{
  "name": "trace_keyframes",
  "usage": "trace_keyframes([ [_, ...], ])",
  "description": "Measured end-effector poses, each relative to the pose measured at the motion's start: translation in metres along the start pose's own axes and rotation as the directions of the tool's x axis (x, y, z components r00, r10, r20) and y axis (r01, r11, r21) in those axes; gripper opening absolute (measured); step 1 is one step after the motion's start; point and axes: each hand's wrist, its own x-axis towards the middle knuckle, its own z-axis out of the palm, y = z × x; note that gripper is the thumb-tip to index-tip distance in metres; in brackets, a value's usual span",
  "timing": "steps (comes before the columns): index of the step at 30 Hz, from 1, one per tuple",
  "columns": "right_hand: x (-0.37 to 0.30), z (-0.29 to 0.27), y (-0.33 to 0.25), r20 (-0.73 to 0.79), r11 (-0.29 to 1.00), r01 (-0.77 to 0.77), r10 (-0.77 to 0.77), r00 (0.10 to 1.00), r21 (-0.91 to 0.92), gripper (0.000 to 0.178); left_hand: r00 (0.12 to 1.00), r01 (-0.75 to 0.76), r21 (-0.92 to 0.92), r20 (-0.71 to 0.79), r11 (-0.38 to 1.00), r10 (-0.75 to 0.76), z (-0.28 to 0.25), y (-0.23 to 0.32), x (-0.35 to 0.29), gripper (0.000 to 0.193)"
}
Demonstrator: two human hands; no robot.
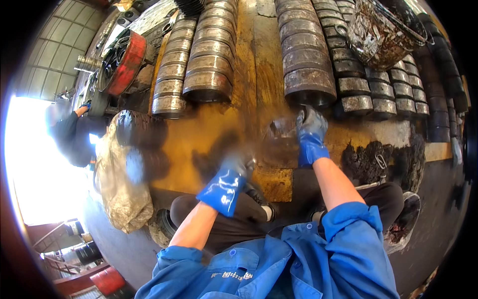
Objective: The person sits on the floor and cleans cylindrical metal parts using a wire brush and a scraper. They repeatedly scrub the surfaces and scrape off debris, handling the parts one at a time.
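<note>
Both hands wear blue rubber gloves with grey, dirty palms. My right hand (312, 125) reaches to the lower rim of the nearest metal ring (309, 94) in a long row; its fingers are curled in, and what they hold, if anything, is hidden. Over the oily yellow board (271, 184), my left hand (234, 168) is smeared by motion, so its fingers cannot be read. A greyish, blurred piece (283, 127) lies beside the right hand. Left of centre, another row of wide metal rings (208, 84) lies end to end.
Narrower ring rows (168, 103) flank the wide ones. A grimy bucket (381, 37) sits on the rings at far right. Black grease clumps (368, 159) lie right of my hands. A stained sack (127, 194) stands left. A red-rimmed round container (130, 62) and another person (79, 134) are farther left.
</note>
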Motion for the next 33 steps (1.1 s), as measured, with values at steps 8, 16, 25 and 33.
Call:
trace_keyframes([
  [8,0.001,0.006,0.006,0.004,0.999,0.013,-0.013,1.0,-0.036,0.038,0.988,-0.144,0.418,0.007,0.897,0.155,0.011,0.002,0.001,0.036],
  [16,-0.003,0.003,0.005,-0.1,0.997,0.078,-0.079,0.992,-0.012,0.032,0.984,0.151,0.211,0.057,0.966,-0.166,0.013,0.032,-0.016,0.027],
  [25,0.001,0.001,0.002,-0.044,1.0,0.011,-0.011,0.999,-0.012,0.03,0.976,0.214,0.149,-0.059,0.965,-0.208,0.021,0.025,-0.015,0.026],
  [33,0.001,0.008,0.009,-0.056,0.999,0.039,-0.041,0.998,-0.033,0.031,0.996,-0.086,0.37,0.011,0.925,0.089,0.015,0.042,-0.028,0.027],
])
